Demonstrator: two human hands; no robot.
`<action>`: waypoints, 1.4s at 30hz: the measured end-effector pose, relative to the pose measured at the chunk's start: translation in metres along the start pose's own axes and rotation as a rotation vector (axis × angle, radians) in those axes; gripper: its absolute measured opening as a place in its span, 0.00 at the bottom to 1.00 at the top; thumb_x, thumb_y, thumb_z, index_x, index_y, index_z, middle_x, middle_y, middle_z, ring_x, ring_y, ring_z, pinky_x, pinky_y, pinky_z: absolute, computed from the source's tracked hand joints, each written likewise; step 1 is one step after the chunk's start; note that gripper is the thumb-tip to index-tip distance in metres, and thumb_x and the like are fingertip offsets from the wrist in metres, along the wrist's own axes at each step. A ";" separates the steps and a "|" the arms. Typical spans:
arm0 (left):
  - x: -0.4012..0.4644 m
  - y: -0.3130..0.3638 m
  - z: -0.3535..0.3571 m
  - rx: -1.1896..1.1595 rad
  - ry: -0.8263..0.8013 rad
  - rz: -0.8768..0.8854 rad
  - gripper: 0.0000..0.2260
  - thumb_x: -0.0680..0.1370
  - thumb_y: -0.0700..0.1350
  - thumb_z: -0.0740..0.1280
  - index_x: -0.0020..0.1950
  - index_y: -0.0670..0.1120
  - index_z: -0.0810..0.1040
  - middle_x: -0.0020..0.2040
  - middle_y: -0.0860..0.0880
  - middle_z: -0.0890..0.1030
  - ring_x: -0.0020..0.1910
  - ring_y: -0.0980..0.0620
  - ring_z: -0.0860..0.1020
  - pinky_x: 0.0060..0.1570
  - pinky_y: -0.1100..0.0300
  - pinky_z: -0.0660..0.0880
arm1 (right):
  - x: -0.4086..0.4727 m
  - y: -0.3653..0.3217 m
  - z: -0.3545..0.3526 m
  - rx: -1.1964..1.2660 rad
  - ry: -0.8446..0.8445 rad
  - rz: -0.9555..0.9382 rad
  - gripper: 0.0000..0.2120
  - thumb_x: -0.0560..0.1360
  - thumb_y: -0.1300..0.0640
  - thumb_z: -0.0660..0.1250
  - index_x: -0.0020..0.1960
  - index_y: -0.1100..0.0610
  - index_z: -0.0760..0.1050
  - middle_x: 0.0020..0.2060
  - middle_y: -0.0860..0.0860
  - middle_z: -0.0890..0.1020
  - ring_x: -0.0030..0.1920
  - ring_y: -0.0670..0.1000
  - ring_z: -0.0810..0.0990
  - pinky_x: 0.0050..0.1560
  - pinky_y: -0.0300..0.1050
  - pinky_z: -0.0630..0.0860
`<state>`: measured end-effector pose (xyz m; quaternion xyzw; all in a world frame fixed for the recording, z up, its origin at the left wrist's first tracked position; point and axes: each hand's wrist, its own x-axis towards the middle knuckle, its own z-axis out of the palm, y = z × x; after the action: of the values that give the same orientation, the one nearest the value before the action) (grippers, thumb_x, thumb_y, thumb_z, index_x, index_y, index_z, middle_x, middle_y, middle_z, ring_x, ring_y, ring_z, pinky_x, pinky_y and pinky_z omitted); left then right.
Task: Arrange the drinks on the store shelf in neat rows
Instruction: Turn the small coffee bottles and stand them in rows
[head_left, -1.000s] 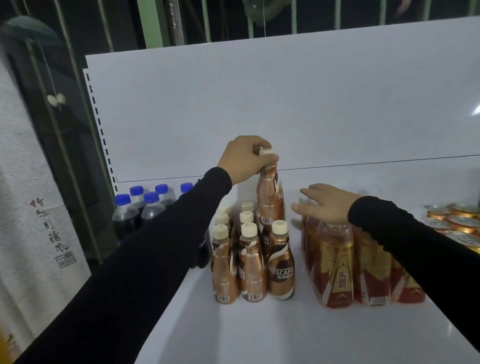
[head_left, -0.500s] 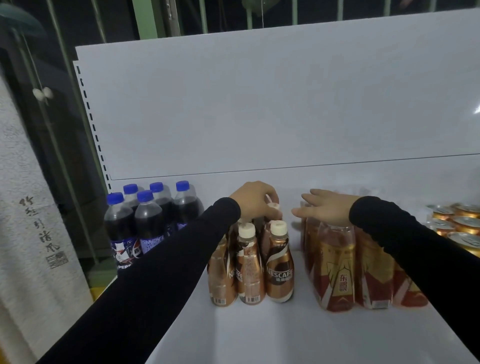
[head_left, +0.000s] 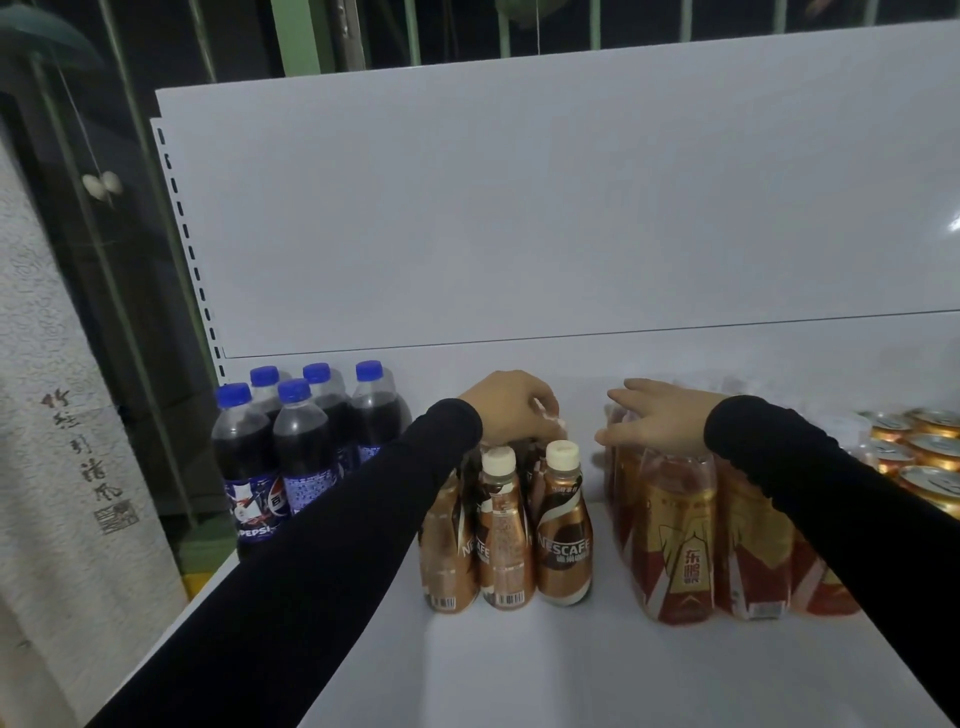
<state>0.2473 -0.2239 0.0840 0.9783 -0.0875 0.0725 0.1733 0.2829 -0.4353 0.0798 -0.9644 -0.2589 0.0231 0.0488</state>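
Observation:
Several brown Nescafe coffee bottles (head_left: 563, 540) with cream caps stand in rows at the middle of the white shelf (head_left: 571, 670). My left hand (head_left: 511, 405) curls around the cap of a coffee bottle in the back of that group; its body is hidden behind the front bottles. My right hand (head_left: 660, 421) rests with straight fingers on top of the red-and-gold drink bottles (head_left: 680, 545) just to the right.
Dark Pepsi bottles (head_left: 291, 452) with blue caps stand at the shelf's left end. Gold-topped cans (head_left: 930, 457) lie at the far right. The white back panel (head_left: 519, 208) rises behind. A pale hanging scroll (head_left: 57, 441) is on the left.
My left hand has lowered the coffee bottle from well above the group down into the back row. My right hand has stayed on the red-and-gold bottles.

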 end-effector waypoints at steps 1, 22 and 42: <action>-0.003 -0.002 -0.005 -0.022 0.024 -0.003 0.15 0.78 0.54 0.70 0.61 0.49 0.81 0.54 0.53 0.80 0.51 0.54 0.78 0.47 0.62 0.73 | 0.000 0.000 0.000 0.003 0.001 -0.002 0.38 0.78 0.34 0.56 0.80 0.53 0.50 0.80 0.53 0.49 0.79 0.54 0.50 0.76 0.52 0.52; -0.012 -0.054 -0.021 0.140 0.170 -0.497 0.12 0.78 0.43 0.68 0.59 0.40 0.81 0.56 0.43 0.83 0.54 0.45 0.81 0.55 0.54 0.79 | -0.004 -0.005 -0.003 -0.013 -0.003 -0.006 0.35 0.80 0.37 0.54 0.80 0.54 0.52 0.80 0.53 0.51 0.79 0.53 0.51 0.75 0.50 0.52; -0.081 -0.033 -0.108 -0.693 0.894 -0.191 0.11 0.69 0.51 0.68 0.46 0.47 0.82 0.41 0.45 0.82 0.43 0.47 0.80 0.56 0.41 0.80 | -0.026 -0.063 -0.009 0.343 0.587 -0.212 0.30 0.77 0.36 0.60 0.72 0.52 0.70 0.65 0.50 0.77 0.61 0.48 0.75 0.60 0.40 0.68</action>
<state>0.1626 -0.1436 0.1595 0.7421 0.0643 0.4303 0.5099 0.2299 -0.3953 0.0960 -0.8755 -0.3246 -0.2171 0.2845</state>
